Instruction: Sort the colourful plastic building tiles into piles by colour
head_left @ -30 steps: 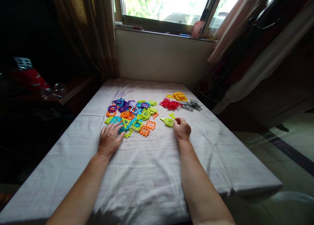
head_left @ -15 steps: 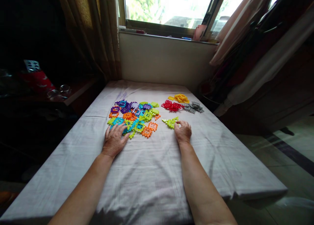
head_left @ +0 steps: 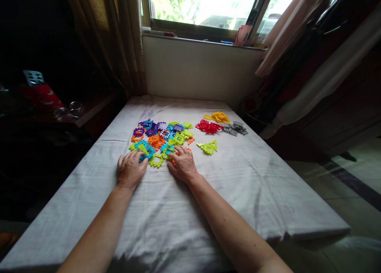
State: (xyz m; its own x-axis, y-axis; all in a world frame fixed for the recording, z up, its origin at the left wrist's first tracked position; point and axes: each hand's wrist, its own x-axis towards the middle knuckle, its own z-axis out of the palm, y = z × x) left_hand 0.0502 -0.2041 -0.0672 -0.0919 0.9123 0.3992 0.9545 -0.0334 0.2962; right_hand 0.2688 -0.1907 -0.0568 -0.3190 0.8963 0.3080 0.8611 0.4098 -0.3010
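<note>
Pieces of many colours (head_left: 156, 141) lie heaped on the cloth-covered desk (head_left: 238, 193). The left hand (head_left: 130, 170), loosely curved, touches the heap's near left; the right hand (head_left: 183, 165), half-curled, lies over its near right. Whether the hands grip anything cannot be told. Lime pieces (head_left: 209, 147) lie apart rightward, red pieces (head_left: 208, 126) beyond.

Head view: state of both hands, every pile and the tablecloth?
Mixed pile: spread, overlapping.
Left hand: on pile's near left edge, grip unclear.
Right hand: on pile's near right edge, grip unclear.
Separate green pieces: clustered, untouched.
Red pieces: heaped.
Yellow pieces: heaped.
Gray pieces: heaped.
Tablecloth: wrinkled.
</note>
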